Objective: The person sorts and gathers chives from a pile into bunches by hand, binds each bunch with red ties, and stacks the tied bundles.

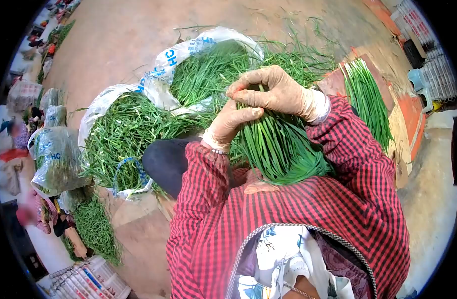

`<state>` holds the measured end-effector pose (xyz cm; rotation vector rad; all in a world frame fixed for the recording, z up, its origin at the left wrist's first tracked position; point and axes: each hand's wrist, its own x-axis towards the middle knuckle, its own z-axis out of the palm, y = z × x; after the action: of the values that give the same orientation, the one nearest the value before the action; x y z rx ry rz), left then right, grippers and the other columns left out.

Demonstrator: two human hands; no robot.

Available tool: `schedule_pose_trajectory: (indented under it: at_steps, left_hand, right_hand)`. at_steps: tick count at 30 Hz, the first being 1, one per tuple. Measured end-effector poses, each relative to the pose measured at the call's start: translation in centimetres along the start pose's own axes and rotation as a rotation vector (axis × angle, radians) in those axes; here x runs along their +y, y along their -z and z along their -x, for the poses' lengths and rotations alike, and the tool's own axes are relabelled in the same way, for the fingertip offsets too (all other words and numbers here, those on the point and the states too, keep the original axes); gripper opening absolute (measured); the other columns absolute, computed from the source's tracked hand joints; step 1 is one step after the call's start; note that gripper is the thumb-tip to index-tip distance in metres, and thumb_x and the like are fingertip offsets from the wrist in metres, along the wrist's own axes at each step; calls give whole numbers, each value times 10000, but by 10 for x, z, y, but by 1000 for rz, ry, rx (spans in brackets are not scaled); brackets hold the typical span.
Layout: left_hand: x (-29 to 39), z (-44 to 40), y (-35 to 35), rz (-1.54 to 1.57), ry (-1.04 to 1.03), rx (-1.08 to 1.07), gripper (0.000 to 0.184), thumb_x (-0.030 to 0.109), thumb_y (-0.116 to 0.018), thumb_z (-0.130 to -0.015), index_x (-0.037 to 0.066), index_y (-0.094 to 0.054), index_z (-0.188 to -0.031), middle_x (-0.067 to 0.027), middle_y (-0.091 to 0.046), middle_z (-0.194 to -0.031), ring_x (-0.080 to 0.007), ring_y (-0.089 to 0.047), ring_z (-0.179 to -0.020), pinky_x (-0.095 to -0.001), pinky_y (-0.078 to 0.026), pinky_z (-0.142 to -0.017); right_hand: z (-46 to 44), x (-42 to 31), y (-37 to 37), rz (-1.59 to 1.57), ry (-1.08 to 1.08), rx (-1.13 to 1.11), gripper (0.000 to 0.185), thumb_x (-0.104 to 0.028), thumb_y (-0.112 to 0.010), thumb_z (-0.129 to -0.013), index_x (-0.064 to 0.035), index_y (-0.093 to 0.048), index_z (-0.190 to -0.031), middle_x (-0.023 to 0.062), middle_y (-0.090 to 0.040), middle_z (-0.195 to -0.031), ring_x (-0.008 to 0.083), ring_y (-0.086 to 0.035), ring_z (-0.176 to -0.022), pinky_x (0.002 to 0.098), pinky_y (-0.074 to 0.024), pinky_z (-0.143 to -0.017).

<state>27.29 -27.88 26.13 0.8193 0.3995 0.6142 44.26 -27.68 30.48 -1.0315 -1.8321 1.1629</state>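
A bunch of long green garlic chives (pixel 283 144) hangs in front of my chest, its leaf tips spreading toward my lap. My right hand (pixel 275 92), in a thin pale glove, is closed round the upper end of the bunch with thumb and fingers pinched together. Close beside it, my left hand (pixel 233 123), gloved too, is closed with its thumb against the stems. The fingers of both hands partly hide the stem ends. A neat pile of chives (pixel 365 97) with pale stem ends lies on a board to my right.
Two white plastic bags (pixel 101 107) full of loose greens stand open ahead and to the left. Filled clear bags (pixel 59 157) and a green heap (pixel 96 226) lie farther left. Crates (pixel 91 279) stand lower left, and other people sit at the left edge.
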Motion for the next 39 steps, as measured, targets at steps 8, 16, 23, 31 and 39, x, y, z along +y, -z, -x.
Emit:
schedule_pose_trajectory:
  at_steps: [8, 16, 23, 31, 39]
  left_hand:
    - [0, -1, -20, 145, 11, -4, 724, 146, -718, -726, 47, -394, -1365, -66, -523, -1233, -200, -521, -1148, -362, -442, -971]
    - [36, 11, 3, 209, -399, 433, 381, 98, -633, -782, 19, -538, -1142, -113, -644, -920, -252, -630, -901, -379, -524, -824]
    - [98, 63, 55, 176, -680, 525, 379, 61, -594, -823, 0, -452, -1169, -144, -609, -944, -269, -612, -897, -427, -501, -910]
    - [65, 25, 18, 129, -582, 662, 352, 47, -645, -815, 2, -526, -1144, -122, -654, -957, -198, -637, -844, -317, -524, -778]
    - [45, 2, -15, 292, -504, 401, 481, 212, -669, -882, 20, -512, -1294, -81, -589, -1220, -201, -551, -1127, -355, -430, -989]
  right_hand:
    - [-18, 15, 12, 602, 293, -182, 475, -431, -520, -940, -55, -608, -1217, 165, -638, -1161, 340, -566, -1149, 418, -446, -962]
    - [9, 16, -1, -211, -185, -284, 713, -494, -606, -890, 20, -436, -1355, 185, -578, -1250, 236, -561, -1103, 349, -425, -982]
    - [81, 92, 32, 848, -822, -818, 725, -514, -623, -820, 43, -523, -1274, 246, -602, -1192, 375, -558, -1141, 374, -429, -1000]
    - [9, -22, -14, 629, 166, 48, 1122, -486, -775, -688, 51, -173, -1468, 282, -308, -1460, 365, -305, -1373, 406, -234, -1138]
    - [16, 33, -38, -412, -147, 147, 745, -124, -726, -724, -25, -391, -1382, 102, -608, -1152, 241, -610, -1023, 351, -491, -903]
